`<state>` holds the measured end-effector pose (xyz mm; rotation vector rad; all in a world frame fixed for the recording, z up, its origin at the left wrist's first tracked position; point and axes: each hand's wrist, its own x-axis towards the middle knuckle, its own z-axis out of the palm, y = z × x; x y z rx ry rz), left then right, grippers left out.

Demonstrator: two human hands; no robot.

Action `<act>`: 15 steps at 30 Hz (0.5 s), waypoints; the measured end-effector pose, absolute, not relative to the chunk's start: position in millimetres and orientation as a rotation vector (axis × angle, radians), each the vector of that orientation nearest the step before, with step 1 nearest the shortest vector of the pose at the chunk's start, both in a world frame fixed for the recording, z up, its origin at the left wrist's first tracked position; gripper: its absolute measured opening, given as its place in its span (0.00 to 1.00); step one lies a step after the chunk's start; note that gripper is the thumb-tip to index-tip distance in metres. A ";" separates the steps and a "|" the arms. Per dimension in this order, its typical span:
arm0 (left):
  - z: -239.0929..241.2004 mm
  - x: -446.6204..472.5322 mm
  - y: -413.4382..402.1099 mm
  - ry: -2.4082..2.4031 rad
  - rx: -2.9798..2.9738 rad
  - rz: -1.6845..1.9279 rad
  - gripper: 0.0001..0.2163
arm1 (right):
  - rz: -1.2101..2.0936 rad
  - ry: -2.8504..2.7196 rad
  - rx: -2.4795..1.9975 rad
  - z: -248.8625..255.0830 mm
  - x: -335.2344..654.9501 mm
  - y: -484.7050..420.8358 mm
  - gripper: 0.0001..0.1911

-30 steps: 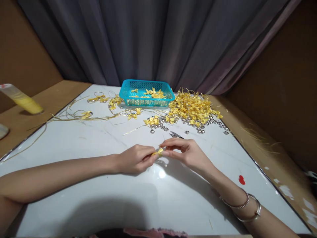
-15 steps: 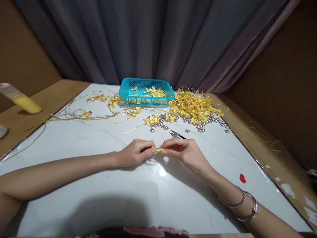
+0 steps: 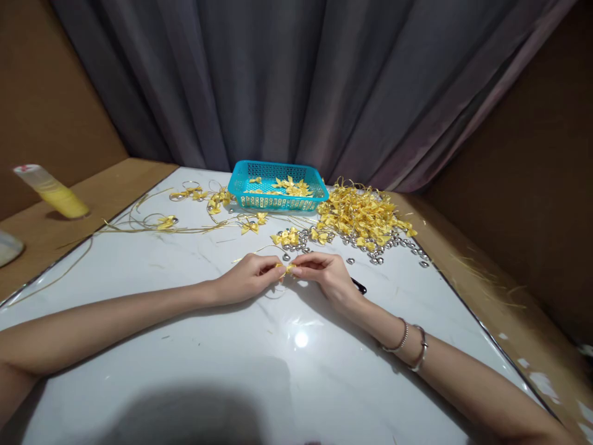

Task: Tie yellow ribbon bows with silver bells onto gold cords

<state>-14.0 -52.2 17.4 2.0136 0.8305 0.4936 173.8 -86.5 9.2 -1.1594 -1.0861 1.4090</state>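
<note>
My left hand (image 3: 252, 278) and my right hand (image 3: 324, 275) meet at the middle of the white marble table (image 3: 194, 346). Both pinch a small yellow ribbon bow (image 3: 287, 268) between their fingertips, just above the tabletop. A thin ribbon tail curls from the bow onto the table. Small black-handled scissors (image 3: 357, 285) lie partly hidden behind my right hand. Two bangles ring my right wrist.
A teal mesh basket (image 3: 277, 186) with a few yellow bows stands at the back. A heap of yellow ribbon bows (image 3: 361, 213) and several silver beads (image 3: 370, 247) lie to its right. Loose ribbon strands (image 3: 157, 224) trail left. A yellow glue bottle (image 3: 50, 191) rests on the wooden ledge.
Both hands have slid away from me toward the beads, still pinching the bow. The scissors' blades are now hidden behind my right hand. The camera view has tilted.
</note>
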 end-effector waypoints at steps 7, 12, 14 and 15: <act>12.9 -15.3 -51.5 0.780 1.805 0.473 0.16 | 1.359 -1.063 -1.174 8.2 170.7 -94.2 0.09; 9.6 -16.8 -51.3 0.754 1.888 0.474 0.15 | 1.346 -1.082 -1.178 7.1 171.3 -96.2 0.07; 9.9 -17.2 -51.5 0.772 1.952 0.475 0.14 | 1.354 -1.075 -1.183 6.3 171.3 -96.3 0.07; 10.1 -17.3 -51.8 0.777 1.971 0.477 0.14 | 1.357 -1.074 -1.185 6.1 171.3 -96.6 0.06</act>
